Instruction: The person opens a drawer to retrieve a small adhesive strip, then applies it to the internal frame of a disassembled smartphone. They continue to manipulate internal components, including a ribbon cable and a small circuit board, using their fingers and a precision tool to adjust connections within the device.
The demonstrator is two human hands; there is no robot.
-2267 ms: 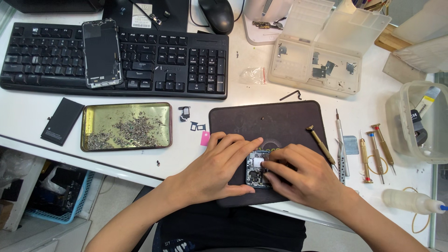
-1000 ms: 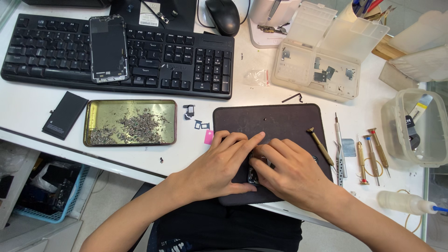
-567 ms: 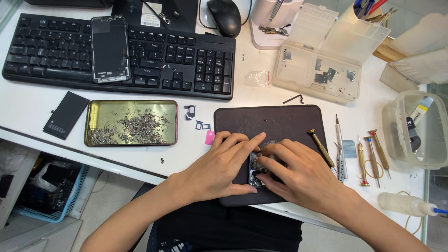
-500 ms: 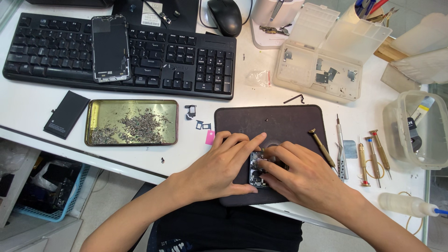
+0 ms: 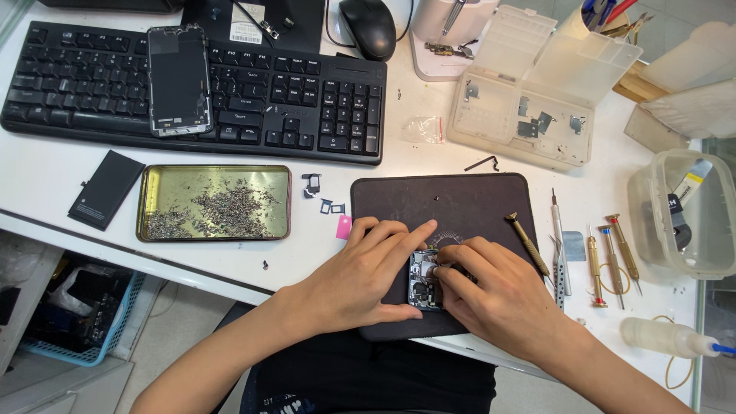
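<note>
We see a matt dark mat (image 5: 445,203), rubbery-looking, on the smooth white table (image 5: 46,188). On that mat, the opened phone body (image 5: 424,277) shows bare metal and dark circuit parts. Left of the mat, a shallow tray (image 5: 149,201) has a glossy brass-toned metal finish and holds dull grey metal screws (image 5: 222,208). Right of the mat lie screwdrivers (image 5: 606,257) with shiny golden metal handles. Behind it stands a clear, frosted plastic box (image 5: 529,100).

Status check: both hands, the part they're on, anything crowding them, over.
Left hand flat on the opened phone, steadying it. Right hand fingertips pressing its insides. Phone lies on dark mat. Screwdrivers to the right, apart from the hands.
</note>
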